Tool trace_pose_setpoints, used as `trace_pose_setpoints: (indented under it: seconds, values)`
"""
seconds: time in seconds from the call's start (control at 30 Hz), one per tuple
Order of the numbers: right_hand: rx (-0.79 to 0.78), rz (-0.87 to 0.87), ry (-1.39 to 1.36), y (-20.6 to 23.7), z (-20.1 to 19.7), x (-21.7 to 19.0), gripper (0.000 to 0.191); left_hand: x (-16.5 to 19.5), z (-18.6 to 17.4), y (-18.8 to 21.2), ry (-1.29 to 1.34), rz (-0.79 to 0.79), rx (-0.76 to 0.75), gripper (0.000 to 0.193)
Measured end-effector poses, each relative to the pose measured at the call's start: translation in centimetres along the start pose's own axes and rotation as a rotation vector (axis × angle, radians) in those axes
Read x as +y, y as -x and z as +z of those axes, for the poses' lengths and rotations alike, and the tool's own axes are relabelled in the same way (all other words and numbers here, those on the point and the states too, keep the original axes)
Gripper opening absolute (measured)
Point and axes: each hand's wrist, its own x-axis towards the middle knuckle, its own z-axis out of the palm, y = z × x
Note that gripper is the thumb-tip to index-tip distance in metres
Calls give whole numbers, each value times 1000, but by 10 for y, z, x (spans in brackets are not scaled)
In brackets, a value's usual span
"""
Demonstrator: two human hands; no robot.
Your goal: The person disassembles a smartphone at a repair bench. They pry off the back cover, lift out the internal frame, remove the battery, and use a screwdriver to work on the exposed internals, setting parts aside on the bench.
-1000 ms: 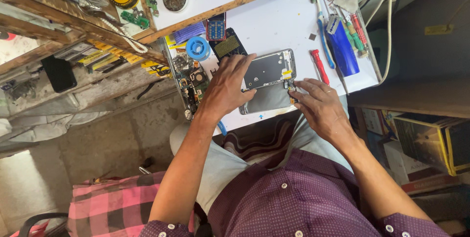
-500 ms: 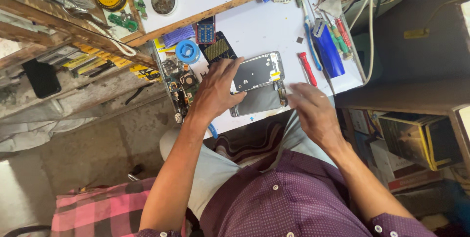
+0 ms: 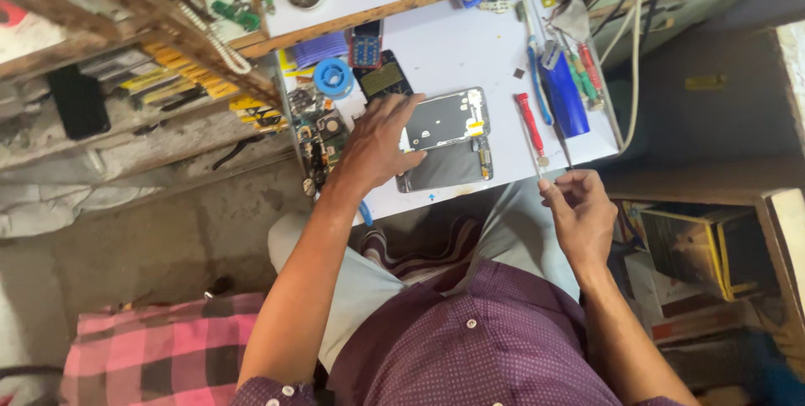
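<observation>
Phone (image 3: 444, 142) under spread left hand (image 3: 377, 148); right hand (image 3: 579, 209) withdrew, pinching sth tiny.

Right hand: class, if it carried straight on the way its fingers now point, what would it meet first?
Probably the red-handled screwdriver on the white table. The right hand points up towards it, though depth is unclear and it may be raised above the table.

The left hand (image 3: 377, 150) rests spread on the opened phone (image 3: 444, 142), covering its left edge. The right hand (image 3: 579, 213), just right of the phone, pinches a thin tool (image 3: 549, 161) beside a red screwdriver (image 3: 530, 125).
</observation>
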Motion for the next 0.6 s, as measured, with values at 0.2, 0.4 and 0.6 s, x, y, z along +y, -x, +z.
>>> trace_pose_setpoints:
  seconds: [0.2,0.4,0.6]
  values:
    - [-240,97,-482,-13,1,18,25,-6,6,-5,-10,-8,1,89]
    - [-447,355,-826,-27,-18,3,42,-10,9,-6,9,5,20,87]
    - [-496,381,-909,-32,-20,-4,49,-14,11,-6,24,22,39,86]
